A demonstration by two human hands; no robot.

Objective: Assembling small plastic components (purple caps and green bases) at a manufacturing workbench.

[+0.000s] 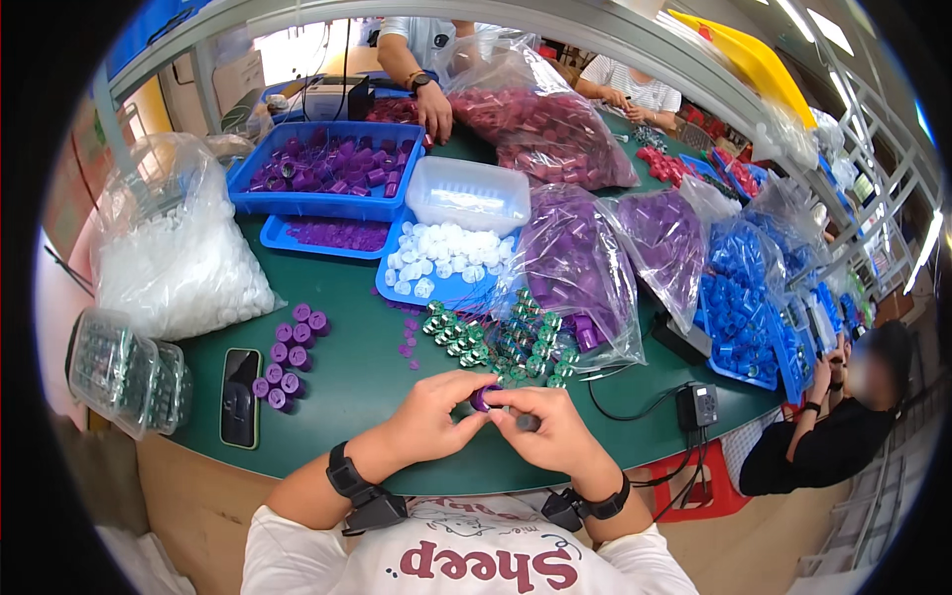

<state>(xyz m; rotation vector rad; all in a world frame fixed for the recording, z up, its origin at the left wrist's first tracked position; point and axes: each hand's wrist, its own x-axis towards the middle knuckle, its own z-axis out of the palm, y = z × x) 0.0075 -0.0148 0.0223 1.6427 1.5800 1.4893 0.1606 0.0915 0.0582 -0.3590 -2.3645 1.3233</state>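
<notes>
two hands meet over the near edge of the green bench point(357, 382), and between them sits one small purple cap point(483, 398). the left hand point(436, 410) is curled nearly closed, thumb and forefinger pinching the cap from its side; the right hand point(548, 428) is likewise closed down, fingertips on the cap's other side and a short dark stub, perhaps a tool, poking out under its fingers, though i cannot tell what it is

the grip looks like the weak point: the cap is held only by fingertips right above the bench lip, so a slip would likely drop it to the lap or floor. just beyond the knuckles lies a loose heap of shiny green-and-silver inserts point(501, 342), near enough that a wrist pushed forward could scatter them. the open mouth of the clear bag of purple caps point(573, 268) sags beside that heap, and a snagged finger could spill it. to the left, the finished purple caps point(289, 357) stand in a loose cluster next to a black phone point(240, 397), well apart from the hands, so they seem safe. the black cable point(635, 409) by the right wrist could catch the wrist strap
</notes>
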